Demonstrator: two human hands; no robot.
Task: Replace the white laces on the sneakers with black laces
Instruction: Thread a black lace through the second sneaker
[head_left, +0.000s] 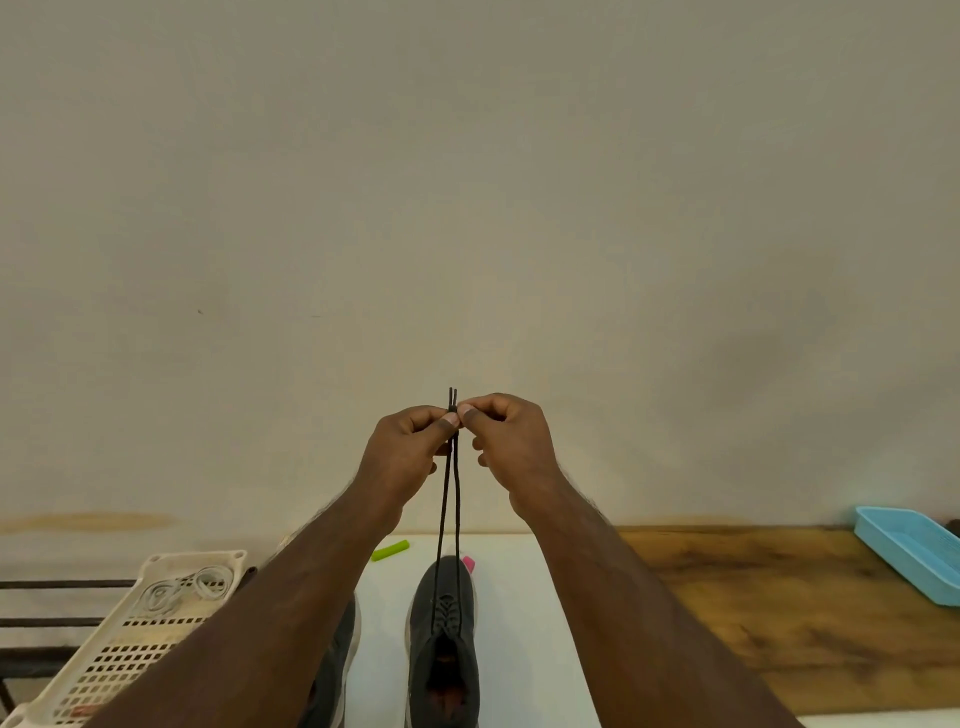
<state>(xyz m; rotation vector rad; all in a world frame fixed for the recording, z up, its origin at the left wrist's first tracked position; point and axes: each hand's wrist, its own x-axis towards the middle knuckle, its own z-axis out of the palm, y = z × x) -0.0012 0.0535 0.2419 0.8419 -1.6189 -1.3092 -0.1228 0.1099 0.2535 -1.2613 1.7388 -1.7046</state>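
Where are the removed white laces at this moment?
In the head view, the white laces lie coiled in the cream perforated basket at lower left, left of the left forearm and the sneakers.

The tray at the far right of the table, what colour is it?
Light blue tray, seen in the head view, the only view.

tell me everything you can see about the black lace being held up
The black lace is a thin, round, cord-like lace, already threaded in crisscross rows through the eyelets of the dark grey sneaker on the white surface. Its two free ends rise side by side, pulled taut and nearly vertical. The left hand and right hand pinch both strands together near the top, and the two stiff tips stick up just above the fingertips, roughly level with each other.
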